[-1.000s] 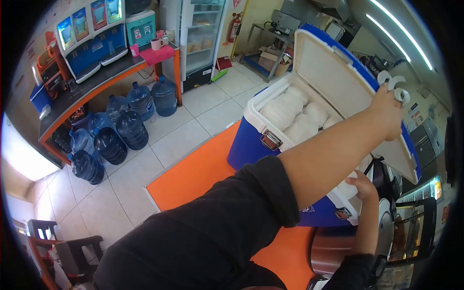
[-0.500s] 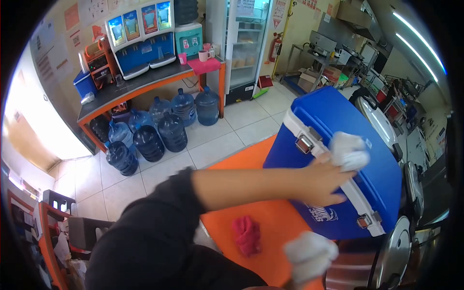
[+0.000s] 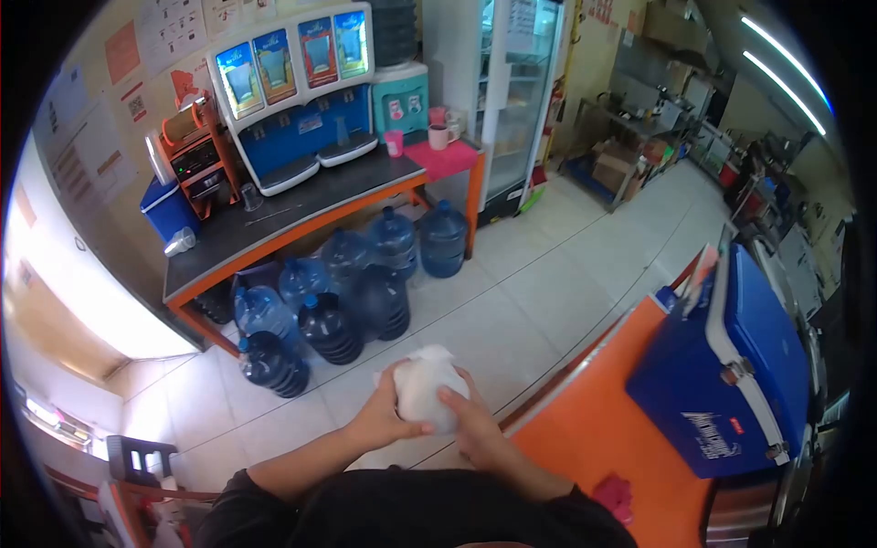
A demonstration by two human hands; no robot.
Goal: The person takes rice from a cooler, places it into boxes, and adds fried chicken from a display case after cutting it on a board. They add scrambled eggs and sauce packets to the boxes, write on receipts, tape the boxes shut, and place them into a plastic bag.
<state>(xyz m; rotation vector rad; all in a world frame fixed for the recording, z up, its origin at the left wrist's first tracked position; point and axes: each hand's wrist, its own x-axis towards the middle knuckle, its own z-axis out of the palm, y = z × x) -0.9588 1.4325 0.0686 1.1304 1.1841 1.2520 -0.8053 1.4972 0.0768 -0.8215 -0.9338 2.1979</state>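
Note:
A bunched white cloth (image 3: 427, 393) forms a rounded bundle in front of my body. My left hand (image 3: 382, 413) wraps its left side, thumb low across the front. On the other side, my right hand (image 3: 473, 422) grips it with the thumb pressed on the front. Folds hide whether this is one cloth or more. To the right, the blue cooler (image 3: 676, 384) with a white rim stands on the orange table (image 3: 585, 411), its lid down. A crumpled pink cloth (image 3: 614, 498) lies near the table's front edge, apart from both hands.
Large water jugs (image 3: 333, 329) crowd the floor under a dark counter (image 3: 274, 219) bearing a drink dispenser (image 3: 297, 100), cups and a pink cloth. A glass-door fridge (image 3: 512, 110) stands beyond. Metal pots line the right edge. A dark chair (image 3: 142, 461) is at lower left.
My left hand has left the cooler lid. Both hands have come together in front of me around the white bundle, and the view has turned left, away from the cooler.

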